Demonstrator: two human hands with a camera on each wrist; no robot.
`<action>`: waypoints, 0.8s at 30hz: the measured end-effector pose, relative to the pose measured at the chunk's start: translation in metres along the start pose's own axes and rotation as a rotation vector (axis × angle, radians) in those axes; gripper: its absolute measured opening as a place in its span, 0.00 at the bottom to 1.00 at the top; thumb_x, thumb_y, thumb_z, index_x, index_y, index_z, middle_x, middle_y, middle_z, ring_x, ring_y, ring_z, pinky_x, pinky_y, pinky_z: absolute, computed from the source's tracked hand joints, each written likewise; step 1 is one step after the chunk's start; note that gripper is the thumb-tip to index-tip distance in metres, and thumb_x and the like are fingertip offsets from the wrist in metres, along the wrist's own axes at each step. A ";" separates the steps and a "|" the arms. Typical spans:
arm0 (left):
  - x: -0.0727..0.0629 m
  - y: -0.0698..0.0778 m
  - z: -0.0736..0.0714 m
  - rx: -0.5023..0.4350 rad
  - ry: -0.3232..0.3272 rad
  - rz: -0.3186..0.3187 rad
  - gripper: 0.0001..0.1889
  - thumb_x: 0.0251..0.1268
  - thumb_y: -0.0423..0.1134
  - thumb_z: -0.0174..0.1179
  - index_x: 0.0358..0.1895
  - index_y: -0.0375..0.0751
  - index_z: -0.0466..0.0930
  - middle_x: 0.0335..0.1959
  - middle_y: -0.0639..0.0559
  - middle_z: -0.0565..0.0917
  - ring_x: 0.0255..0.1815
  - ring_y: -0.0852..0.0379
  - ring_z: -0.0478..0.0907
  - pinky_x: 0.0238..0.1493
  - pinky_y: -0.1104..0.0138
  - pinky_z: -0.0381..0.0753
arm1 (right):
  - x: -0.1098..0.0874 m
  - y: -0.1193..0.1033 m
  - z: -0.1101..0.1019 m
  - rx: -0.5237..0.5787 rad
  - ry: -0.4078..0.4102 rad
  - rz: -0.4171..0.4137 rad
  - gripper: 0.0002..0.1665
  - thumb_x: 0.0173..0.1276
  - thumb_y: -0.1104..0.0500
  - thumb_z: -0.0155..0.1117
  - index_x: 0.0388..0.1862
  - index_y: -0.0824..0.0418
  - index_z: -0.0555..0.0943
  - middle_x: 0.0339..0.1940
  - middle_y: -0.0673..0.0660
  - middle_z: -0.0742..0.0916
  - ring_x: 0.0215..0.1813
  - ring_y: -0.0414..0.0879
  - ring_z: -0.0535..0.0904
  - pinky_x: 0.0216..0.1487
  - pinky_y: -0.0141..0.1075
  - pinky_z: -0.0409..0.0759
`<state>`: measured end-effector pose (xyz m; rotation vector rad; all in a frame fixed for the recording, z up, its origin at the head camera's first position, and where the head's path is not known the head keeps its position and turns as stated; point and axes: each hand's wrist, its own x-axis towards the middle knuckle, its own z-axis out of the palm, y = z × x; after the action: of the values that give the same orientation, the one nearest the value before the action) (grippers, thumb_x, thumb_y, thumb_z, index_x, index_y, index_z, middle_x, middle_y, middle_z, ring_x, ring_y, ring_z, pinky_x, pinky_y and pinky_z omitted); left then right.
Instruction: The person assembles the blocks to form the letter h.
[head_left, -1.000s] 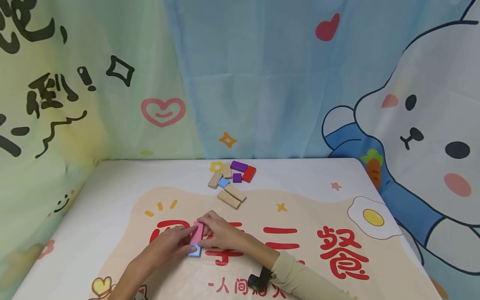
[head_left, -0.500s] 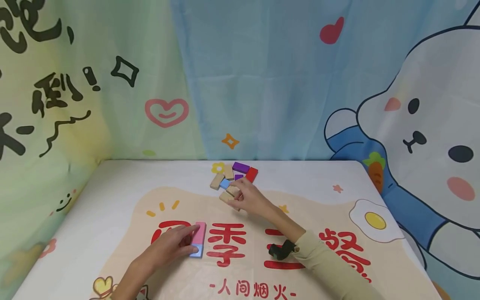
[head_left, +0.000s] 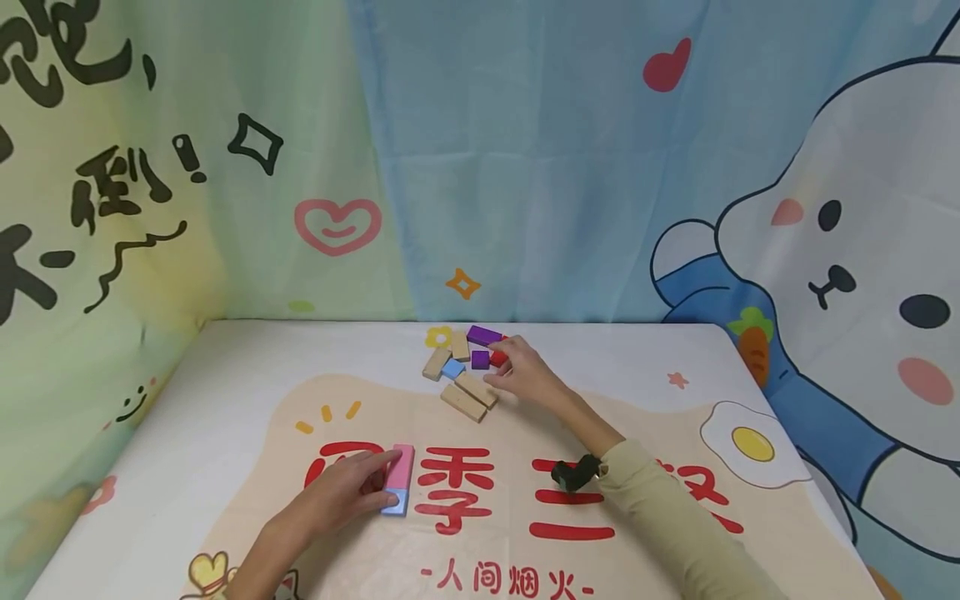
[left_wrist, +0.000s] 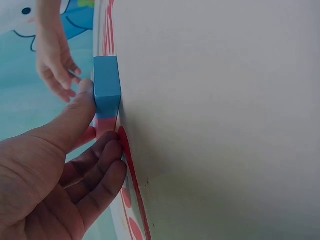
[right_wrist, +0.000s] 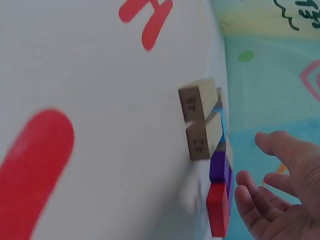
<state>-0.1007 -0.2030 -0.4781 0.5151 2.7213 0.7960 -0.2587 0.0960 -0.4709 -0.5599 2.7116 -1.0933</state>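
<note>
A pink block (head_left: 401, 468) and a light blue block (left_wrist: 107, 82) lie end to end on the printed cloth. My left hand (head_left: 341, 493) rests at their left side, its index fingertip on the pink block and thumb on the blue one. Farther back, my right hand (head_left: 531, 375) reaches over a red block (head_left: 498, 359) and partly hides it. Its thumb and fingers are spread, with nothing between them. In the right wrist view, the red block (right_wrist: 217, 209) stands beside a purple block (right_wrist: 218, 166), with my right hand (right_wrist: 275, 185) just past them.
Around the red block lie a long purple block (head_left: 484, 336), a small purple block (head_left: 480, 360), a blue block (head_left: 453, 368) and several wooden blocks (head_left: 462, 403), two marked with numbers. A printed curtain (head_left: 517, 167) hangs behind the table's far edge.
My right hand has left the pink and blue blocks, moved back over the wooden blocks, then right to the red block. The left hand has stayed at the pink and blue blocks.
</note>
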 end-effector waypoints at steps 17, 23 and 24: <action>0.001 0.000 0.000 0.001 -0.007 -0.004 0.37 0.55 0.53 0.69 0.68 0.43 0.70 0.35 0.62 0.76 0.38 0.64 0.70 0.35 0.76 0.75 | 0.031 0.043 -0.009 -0.144 0.041 0.170 0.47 0.60 0.41 0.69 0.71 0.65 0.66 0.67 0.66 0.71 0.69 0.60 0.68 0.70 0.55 0.68; 0.000 0.001 0.000 0.016 -0.010 -0.022 0.37 0.55 0.52 0.69 0.68 0.45 0.70 0.34 0.62 0.75 0.38 0.64 0.70 0.36 0.76 0.74 | 0.033 0.042 -0.008 -0.170 0.029 0.141 0.47 0.59 0.41 0.70 0.69 0.67 0.67 0.66 0.65 0.72 0.67 0.59 0.70 0.68 0.53 0.70; 0.000 0.001 0.000 0.011 -0.012 -0.025 0.37 0.55 0.52 0.69 0.68 0.45 0.70 0.34 0.62 0.75 0.38 0.64 0.70 0.36 0.76 0.75 | 0.033 0.042 -0.008 -0.177 0.030 0.139 0.46 0.59 0.41 0.70 0.68 0.67 0.68 0.65 0.65 0.73 0.66 0.59 0.71 0.68 0.53 0.71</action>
<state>-0.1006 -0.2024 -0.4776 0.4853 2.7176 0.7695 -0.3027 0.1158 -0.4950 -0.3747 2.8427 -0.8407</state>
